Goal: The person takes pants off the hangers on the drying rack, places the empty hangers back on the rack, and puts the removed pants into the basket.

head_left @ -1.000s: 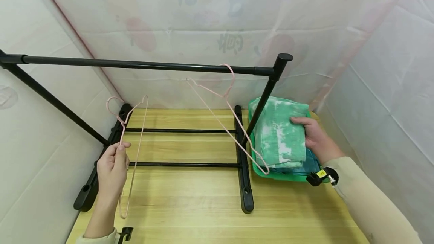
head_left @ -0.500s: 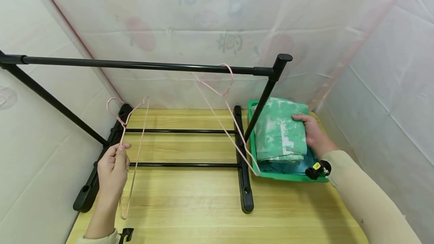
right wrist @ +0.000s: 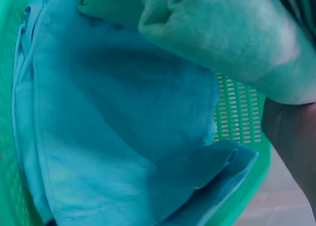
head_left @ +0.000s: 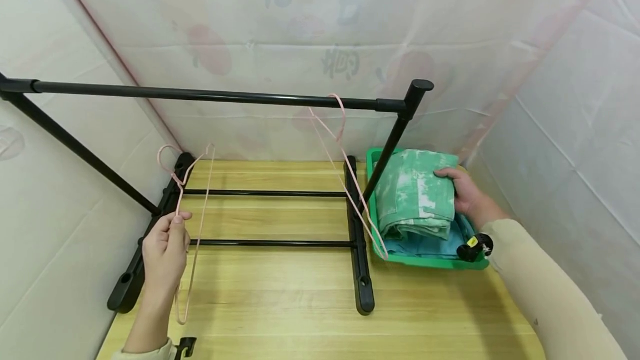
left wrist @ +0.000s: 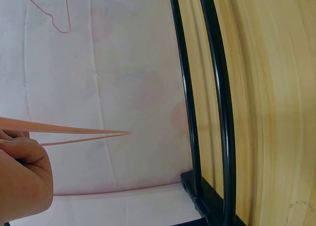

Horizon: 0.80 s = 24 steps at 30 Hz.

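Observation:
My left hand (head_left: 165,249) pinches a pink wire hanger (head_left: 181,184) by one sloping arm, left of the rack's middle. In the left wrist view, curled fingers (left wrist: 29,157) hold the hanger's wire. My right hand (head_left: 467,193) grips the right edge of a folded green-and-white tie-dye garment (head_left: 415,193), thumb on top. That garment sits tilted over a green basket (head_left: 425,261), with folded blue cloth (head_left: 430,245) beneath it. In the right wrist view, the blue cloth (right wrist: 123,107) lies in the basket under the garment's folds (right wrist: 232,43).
A black clothes rack (head_left: 210,94) stands on the wooden table (head_left: 280,299). Another pink hanger (head_left: 344,120) hangs from its bar near the right end, its lower tip in front of the basket's left side. White sheeting (head_left: 280,60) encloses the back and sides.
My right hand has shifted the green garment slightly right, its front edge tilting up and showing more blue cloth. The hanging hanger has turned on the bar. My left hand stays nearly still.

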Tool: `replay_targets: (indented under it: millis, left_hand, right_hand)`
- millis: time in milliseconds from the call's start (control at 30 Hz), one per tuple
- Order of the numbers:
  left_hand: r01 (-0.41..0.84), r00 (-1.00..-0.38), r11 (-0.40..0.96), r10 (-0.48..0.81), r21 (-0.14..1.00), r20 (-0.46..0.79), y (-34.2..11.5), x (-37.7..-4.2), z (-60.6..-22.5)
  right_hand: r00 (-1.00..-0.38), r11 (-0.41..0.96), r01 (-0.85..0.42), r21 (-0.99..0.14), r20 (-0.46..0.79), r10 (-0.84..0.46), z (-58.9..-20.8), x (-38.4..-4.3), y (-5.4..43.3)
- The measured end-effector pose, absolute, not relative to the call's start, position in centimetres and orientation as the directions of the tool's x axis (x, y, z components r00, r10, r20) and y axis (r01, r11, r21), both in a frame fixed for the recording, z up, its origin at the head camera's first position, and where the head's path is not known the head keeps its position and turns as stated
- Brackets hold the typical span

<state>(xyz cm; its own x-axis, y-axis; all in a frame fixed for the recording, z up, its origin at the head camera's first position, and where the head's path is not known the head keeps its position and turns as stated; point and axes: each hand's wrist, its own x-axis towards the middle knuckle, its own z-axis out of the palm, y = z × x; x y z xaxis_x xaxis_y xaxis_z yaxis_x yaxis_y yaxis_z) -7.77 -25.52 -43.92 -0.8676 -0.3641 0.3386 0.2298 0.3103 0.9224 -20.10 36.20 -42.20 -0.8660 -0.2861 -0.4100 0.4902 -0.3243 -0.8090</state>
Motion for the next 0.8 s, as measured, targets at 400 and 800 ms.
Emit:
replay_targets:
  millis: [400, 800]
  left_hand:
    - [0.227, -0.872, 0.299, -0.362, 0.927, 0.33, -25.3, -7.8, -43.9]
    - [0.213, -0.883, 0.262, -0.362, 0.941, 0.3, -25.1, -7.9, -44.0]
  right_hand:
    - [-0.851, 0.137, 0.483, -0.865, -0.501, -0.16, -41.7, -21.0, 37.9]
    - [-0.963, 0.646, 0.172, -0.744, -0.266, -0.05, -40.0, -20.6, 37.4]
